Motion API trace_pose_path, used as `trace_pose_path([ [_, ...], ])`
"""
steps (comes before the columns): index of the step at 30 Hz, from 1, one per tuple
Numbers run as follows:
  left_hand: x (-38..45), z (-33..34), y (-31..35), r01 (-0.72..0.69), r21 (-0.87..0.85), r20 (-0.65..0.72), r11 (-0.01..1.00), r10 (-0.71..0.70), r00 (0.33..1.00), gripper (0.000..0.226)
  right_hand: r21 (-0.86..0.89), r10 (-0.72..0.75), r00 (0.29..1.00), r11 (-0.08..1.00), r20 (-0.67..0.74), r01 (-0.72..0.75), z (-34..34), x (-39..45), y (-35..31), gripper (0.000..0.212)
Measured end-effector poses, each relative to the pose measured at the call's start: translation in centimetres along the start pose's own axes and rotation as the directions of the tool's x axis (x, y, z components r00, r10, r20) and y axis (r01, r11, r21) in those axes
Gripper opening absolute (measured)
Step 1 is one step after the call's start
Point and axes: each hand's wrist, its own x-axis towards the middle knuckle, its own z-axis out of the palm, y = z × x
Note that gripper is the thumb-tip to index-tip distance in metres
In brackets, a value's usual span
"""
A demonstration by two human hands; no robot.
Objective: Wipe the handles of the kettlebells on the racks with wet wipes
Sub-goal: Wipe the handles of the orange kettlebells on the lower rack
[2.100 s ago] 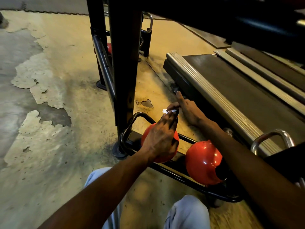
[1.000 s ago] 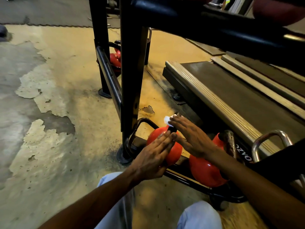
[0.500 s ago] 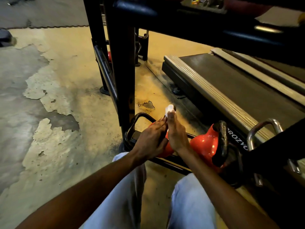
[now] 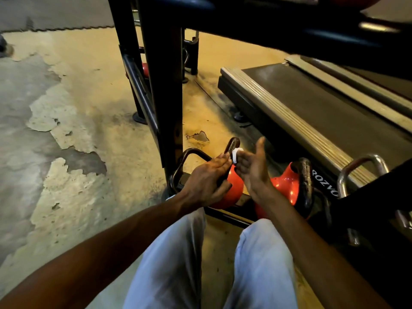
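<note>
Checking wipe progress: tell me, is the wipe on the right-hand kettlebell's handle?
No, the wet wipe sits against the left kettlebell's handle, between both hands.

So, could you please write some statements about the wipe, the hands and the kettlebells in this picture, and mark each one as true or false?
1. The white wipe is against the dark handle of the left kettlebell. True.
2. The right hand is closed in a fist. False: its fingers are straight and the thumb points up.
3. The left hand lies over the left kettlebell. True.
4. The right kettlebell is blue. False: both are red with dark handles.
5. The kettlebells sit on the bottom level of a black rack. True.
6. The wipe lies on the floor. False: it is between the fingertips of both hands.
</note>
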Motion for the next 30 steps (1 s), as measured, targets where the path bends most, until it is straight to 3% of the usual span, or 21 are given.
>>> trace_pose_path([
  [3, -0.1, 0.2, -0.3, -0.019, -0.017, -0.030, 1.000, 0.018, 0.999, 0.073, 0.006, 0.037, 0.998, 0.999, -0.048, -0.037, -0.1, 0.7, -1.0, 0.104],
  [6, -0.1, 0.1, -0.2, -0.010, -0.006, -0.044, 1.000, 0.010, 0.999, 0.071, 0.047, 0.073, 0.996, 0.996, -0.060, -0.070, 0.6, 1.2, -1.2, 0.097],
  [12, 0.7, -0.2, -0.3, -0.041, -0.050, -0.117, 0.998, 0.035, 0.993, 0.061, -0.113, 0.286, 0.958, 0.953, 0.019, -0.283, -2.7, 0.8, -2.7, 0.112],
  [14, 1.5, -0.6, -0.4, -0.080, -0.030, -0.125, 0.996, 0.076, 0.989, 0.060, -0.070, 0.312, 0.949, 0.949, 0.042, -0.309, -2.7, 1.6, -2.8, 0.112],
  [17, 3.4, -1.2, -1.0, -0.134, -0.004, -0.070, 0.991, 0.133, 0.989, 0.064, 0.105, 0.345, 0.936, 0.930, 0.077, -0.352, -1.7, 2.0, -2.1, 0.107],
  [22, 4.8, -1.6, -2.8, -0.217, 0.009, 0.149, 0.976, 0.213, 0.966, 0.068, 0.340, 0.299, 0.948, 0.885, 0.106, -0.317, -2.7, 1.9, -1.2, 0.102],
  [26, 5.1, -2.2, -3.0, -0.203, -0.049, 0.146, 0.978, 0.208, 0.967, 0.060, 0.359, 0.284, 0.952, 0.882, 0.109, -0.305, -3.7, 1.4, -1.7, 0.097],
  [30, 5.4, -2.6, -2.7, -0.201, -0.027, 0.113, 0.979, 0.202, 0.973, 0.060, 0.255, 0.285, 0.953, 0.918, 0.105, -0.303, -3.3, 1.4, -1.4, 0.104],
])
